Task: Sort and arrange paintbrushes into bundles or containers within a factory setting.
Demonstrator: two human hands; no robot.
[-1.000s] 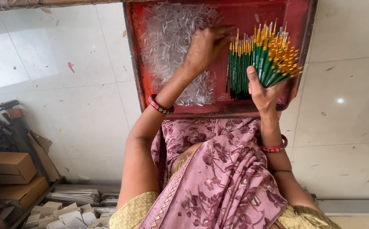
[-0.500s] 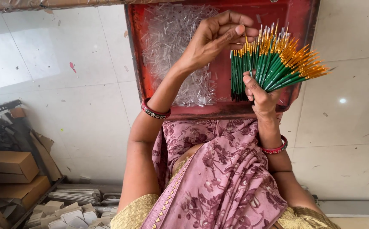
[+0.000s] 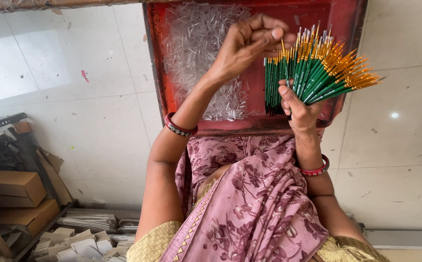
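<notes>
My right hand (image 3: pixel 300 109) grips a fanned bundle of thin green-handled brushes (image 3: pixel 312 73) with orange ferrules, held upright over the right half of a red tray (image 3: pixel 152 73). My left hand (image 3: pixel 245 43) is raised beside the bundle, thumb and forefinger pinched at the tip of one brush on its left side. Anything small between those fingers is hidden. A pile of small clear plastic tubes (image 3: pixel 196 43) fills the tray's left half, below and behind my left hand. The tray's near edge rests against my lap, which is covered by pink flowered cloth (image 3: pixel 249 204).
The tray sits on a pale tiled floor (image 3: pixel 75 97). At lower left are brown cardboard boxes (image 3: pixel 7 184), a dark metal frame (image 3: pixel 2 145) and stacks of flat white packets (image 3: pixel 80 242).
My left hand has lifted off the pile of clear tubes and come up to the brush tips. The right hand has tilted the bundle and fanned it out to the right.
</notes>
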